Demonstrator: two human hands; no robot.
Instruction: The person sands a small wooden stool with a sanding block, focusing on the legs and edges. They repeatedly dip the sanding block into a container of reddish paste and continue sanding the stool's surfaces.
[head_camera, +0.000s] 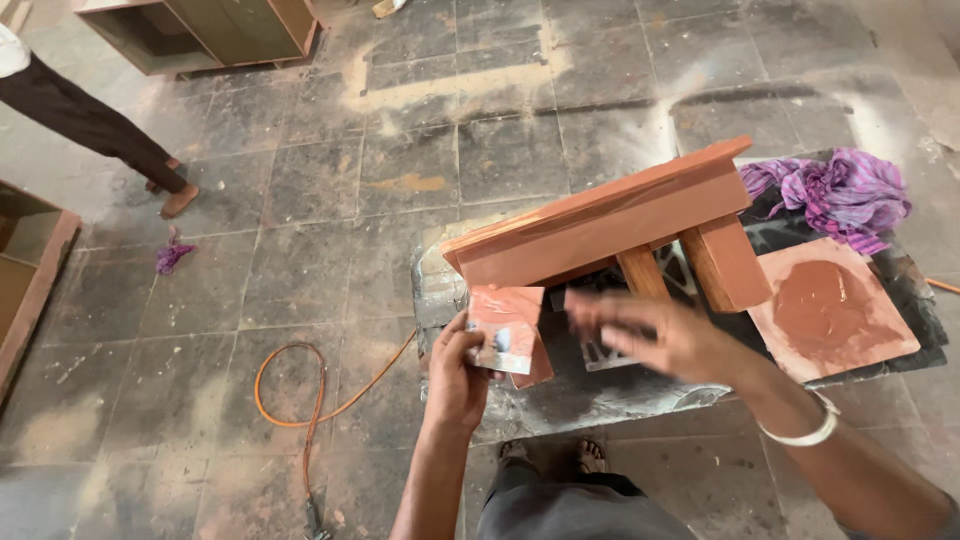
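Head view: L hand (458, 372) grips a small flat scraper card (507, 327) smeared reddish-brown w/ a grey patch, fingers closed on its left edge, just below the terracotta-coloured wooden stool (610, 220) lying tilted on a dark work sheet (560, 400). R hand (672, 338), motion-blurred, fingers spread wide, holds nothing, hovers beside the card. Square board (835, 310) carrying red-brown paste lies right; purple cloth (835, 195) behind it. Orange hose (320, 400) on floor, left.
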